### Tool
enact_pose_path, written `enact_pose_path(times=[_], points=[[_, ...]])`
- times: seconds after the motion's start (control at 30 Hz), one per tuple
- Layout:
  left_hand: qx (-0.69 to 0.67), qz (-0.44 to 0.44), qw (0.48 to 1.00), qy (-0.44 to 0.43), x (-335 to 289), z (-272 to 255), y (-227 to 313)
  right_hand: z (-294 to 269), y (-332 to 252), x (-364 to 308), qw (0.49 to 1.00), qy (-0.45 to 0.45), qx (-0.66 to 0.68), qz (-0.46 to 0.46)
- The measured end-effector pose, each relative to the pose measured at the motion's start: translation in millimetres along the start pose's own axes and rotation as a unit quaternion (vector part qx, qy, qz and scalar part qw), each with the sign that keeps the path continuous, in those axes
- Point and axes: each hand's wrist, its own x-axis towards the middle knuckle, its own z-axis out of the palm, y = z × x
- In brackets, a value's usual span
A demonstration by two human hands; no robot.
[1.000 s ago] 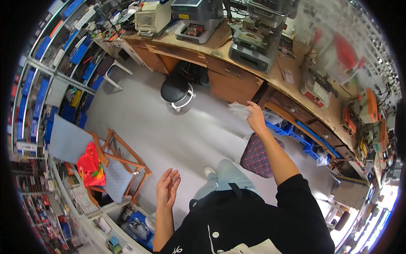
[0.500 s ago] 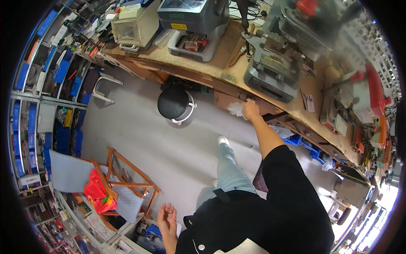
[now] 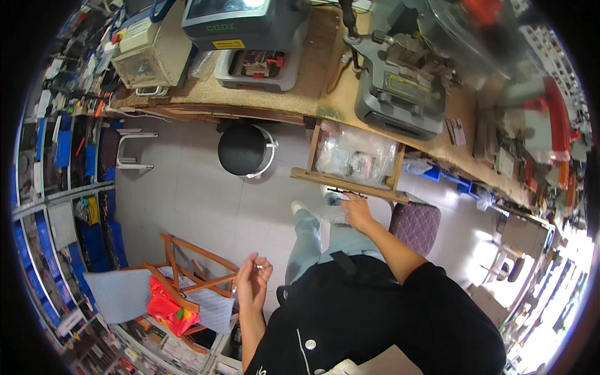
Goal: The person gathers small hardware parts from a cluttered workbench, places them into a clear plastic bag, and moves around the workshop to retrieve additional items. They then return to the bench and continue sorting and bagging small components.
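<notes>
A wooden drawer point(image 3: 350, 182) stands pulled out from the workbench, with clear plastic bags point(image 3: 340, 150) and small packed items inside. My right hand point(image 3: 358, 212) is at its front, fingers closed on the dark drawer handle point(image 3: 340, 191). A crumpled clear plastic bag point(image 3: 333, 214) hangs from the same hand. My left hand point(image 3: 254, 278) is raised palm up at the lower middle, apart from the drawer. Its fingers curl loosely around a small shiny thing point(image 3: 259, 267), too small to make out.
Key-cutting machines point(image 3: 400, 103) and a grey machine with a screen point(image 3: 240, 37) stand on the workbench point(image 3: 206, 94). On the floor are a round black stool point(image 3: 242, 150), a quilted seat point(image 3: 415, 228) and a wooden folding chair point(image 3: 119, 297) with a red bag point(image 3: 169, 306). Shelves point(image 3: 62, 194) line the left.
The drawer has slid out toward me with my right hand, and its contents now show. My left hand has risen and its fingers have curled more. The view has shifted.
</notes>
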Motion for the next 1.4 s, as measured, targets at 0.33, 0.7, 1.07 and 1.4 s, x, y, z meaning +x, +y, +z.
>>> enact_pose_path(times=[0.33,0.7,1.07,1.4], points=[[0.13,-0.012,0.989,-0.063,55,31,64,-106,23,63,0.785,0.108,0.497,0.354],[0.305,-0.112,0.943,-0.069,125,48,-22,-52,31,95,0.984,0.038,-0.095,0.147],[0.38,-0.224,0.892,-0.097,230,120,-187,-92,93,-110,0.905,0.283,0.23,0.217],[0.41,-0.212,0.885,-0.06,280,197,-174,-66,203,-245,0.709,0.421,0.257,0.504]])
